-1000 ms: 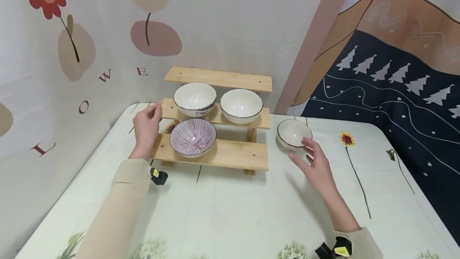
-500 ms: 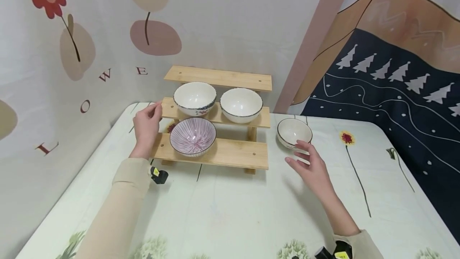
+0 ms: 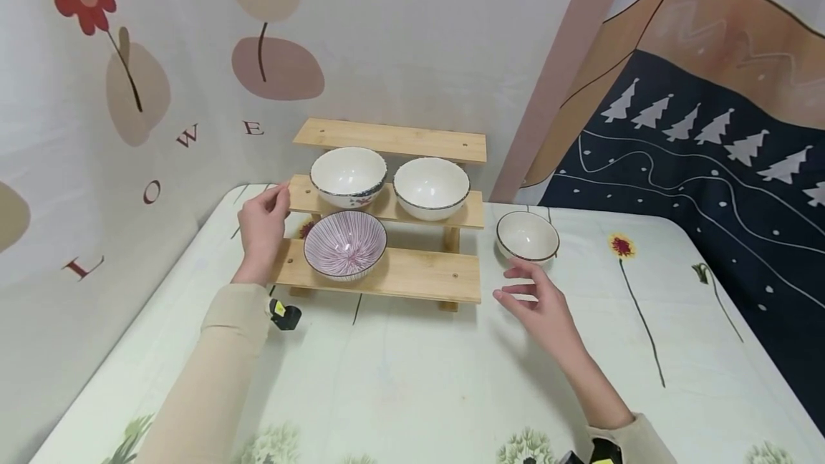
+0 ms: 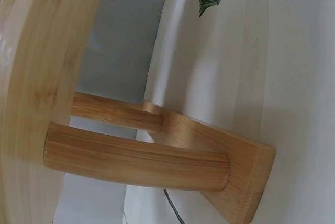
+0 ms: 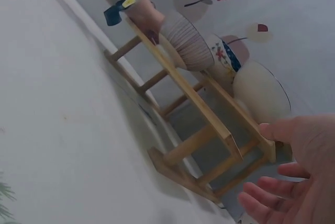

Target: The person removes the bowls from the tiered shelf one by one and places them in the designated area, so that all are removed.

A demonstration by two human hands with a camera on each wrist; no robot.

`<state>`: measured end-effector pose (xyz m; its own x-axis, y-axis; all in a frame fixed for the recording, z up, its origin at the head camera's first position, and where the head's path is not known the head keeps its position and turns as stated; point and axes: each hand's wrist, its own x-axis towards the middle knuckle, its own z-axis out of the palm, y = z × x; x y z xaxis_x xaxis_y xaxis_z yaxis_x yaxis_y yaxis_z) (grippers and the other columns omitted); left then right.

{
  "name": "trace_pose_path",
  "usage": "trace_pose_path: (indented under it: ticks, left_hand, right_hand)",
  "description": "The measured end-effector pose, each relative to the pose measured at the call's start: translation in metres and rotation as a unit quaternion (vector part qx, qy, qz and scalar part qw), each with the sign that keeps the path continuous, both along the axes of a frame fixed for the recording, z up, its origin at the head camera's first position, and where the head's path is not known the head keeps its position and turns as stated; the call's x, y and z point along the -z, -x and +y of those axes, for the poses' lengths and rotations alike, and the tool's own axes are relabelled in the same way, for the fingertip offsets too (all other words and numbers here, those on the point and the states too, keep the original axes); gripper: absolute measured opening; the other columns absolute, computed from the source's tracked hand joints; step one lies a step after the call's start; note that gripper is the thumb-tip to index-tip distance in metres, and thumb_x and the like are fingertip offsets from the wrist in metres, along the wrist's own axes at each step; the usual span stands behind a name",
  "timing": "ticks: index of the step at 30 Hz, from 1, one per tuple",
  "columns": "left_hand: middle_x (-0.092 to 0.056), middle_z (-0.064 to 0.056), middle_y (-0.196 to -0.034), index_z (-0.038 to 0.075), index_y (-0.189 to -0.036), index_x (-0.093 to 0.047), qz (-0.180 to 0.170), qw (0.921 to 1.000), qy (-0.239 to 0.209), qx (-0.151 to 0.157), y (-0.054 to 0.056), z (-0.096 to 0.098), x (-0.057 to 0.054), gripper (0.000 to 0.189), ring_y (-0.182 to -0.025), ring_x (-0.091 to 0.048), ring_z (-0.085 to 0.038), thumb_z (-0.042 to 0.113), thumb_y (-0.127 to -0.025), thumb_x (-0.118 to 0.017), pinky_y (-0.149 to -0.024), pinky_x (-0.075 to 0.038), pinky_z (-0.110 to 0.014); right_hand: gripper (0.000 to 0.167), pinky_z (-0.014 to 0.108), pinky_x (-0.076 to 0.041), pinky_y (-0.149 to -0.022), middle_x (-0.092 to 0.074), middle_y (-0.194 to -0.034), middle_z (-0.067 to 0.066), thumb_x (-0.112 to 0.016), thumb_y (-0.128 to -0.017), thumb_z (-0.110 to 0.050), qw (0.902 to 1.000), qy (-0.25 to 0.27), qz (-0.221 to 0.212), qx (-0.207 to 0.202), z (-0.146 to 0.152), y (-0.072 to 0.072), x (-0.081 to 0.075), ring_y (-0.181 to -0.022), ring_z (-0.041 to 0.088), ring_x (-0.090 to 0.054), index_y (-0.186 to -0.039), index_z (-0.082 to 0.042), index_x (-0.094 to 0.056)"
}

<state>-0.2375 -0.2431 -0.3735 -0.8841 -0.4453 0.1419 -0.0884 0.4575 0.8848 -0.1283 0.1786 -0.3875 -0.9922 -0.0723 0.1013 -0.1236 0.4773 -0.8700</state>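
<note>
The left hand (image 3: 263,231) is clamped on the left end of the wooden rack (image 3: 428,274), arm stretched forward; the right hand (image 3: 540,310), fingers parted, hovers just before the small bowl (image 3: 527,236) on the worktop (image 3: 399,378). Flowered bowl (image 3: 349,174), white bowl (image 3: 432,188) mid-tier; striped bowl (image 3: 344,245) up front!

Right hand (image 5: 311,171) runs out of frame
Right wrist view's edge cuts it off; head view's lower edge crops both sleeves (image 3: 203,371)
</note>
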Motion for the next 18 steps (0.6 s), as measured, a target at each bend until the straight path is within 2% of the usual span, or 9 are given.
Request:
trace_pose_path:
  ticks: [3, 8, 14, 18]
  left_hand:
    - [-0.061, -0.006, -0.140, 0.016, -0.139, -0.059, -0.001, 1.0000, 0.000, 0.000, 0.000, 0.000, 0.000, 0.044, -0.123, -0.064, -0.021, 0.040, -0.104, -0.047, -0.104, -0.056, -0.033]
    - [-0.062, -0.007, -0.140, 0.016, -0.139, -0.060, 0.001, 1.0000, 0.000, 0.000, 0.000, 0.000, 0.000, 0.043, -0.123, -0.064, -0.022, 0.039, -0.104, -0.047, -0.104, -0.056, -0.033]
    - [-0.062, -0.007, -0.139, 0.016, -0.138, -0.060, 0.003, 1.0000, 0.002, 0.000, 0.000, -0.001, 0.000, 0.043, -0.123, -0.065, -0.023, 0.040, -0.104, -0.047, -0.104, -0.056, -0.034]
    - [-0.062, -0.008, -0.139, 0.015, -0.139, -0.060, 0.003, 1.0000, 0.001, 0.003, 0.000, 0.000, 0.000, 0.044, -0.122, -0.065, -0.023, 0.039, -0.104, -0.047, -0.103, -0.056, -0.033]
  right_hand:
    - [0.052, 0.013, -0.057, -0.079, -0.065, -0.124, 0.017, -0.072, -0.093, -0.016, 1.0000, -0.001, -0.004, -0.006, -0.004, -0.002, -0.001, -0.103, 0.025, -0.069, -0.139, -0.010, -0.050]
    - [0.048, 0.017, -0.058, -0.077, -0.069, -0.113, 0.013, -0.073, -0.091, -0.017, 0.9998, -0.005, 0.003, -0.018, -0.010, -0.006, 0.000, -0.093, 0.014, -0.069, -0.136, -0.012, -0.054]
    - [0.045, 0.022, -0.060, -0.077, -0.070, -0.107, 0.011, -0.074, -0.090, -0.015, 0.9991, 0.001, 0.012, -0.041, -0.017, -0.009, 0.000, -0.089, 0.013, -0.068, -0.132, -0.009, -0.058]
    - [0.044, 0.022, -0.060, -0.072, -0.070, -0.102, 0.007, -0.075, -0.089, -0.014, 0.9990, -0.017, 0.017, -0.038, -0.021, -0.011, -0.006, -0.082, 0.009, -0.067, -0.130, -0.009, -0.060]
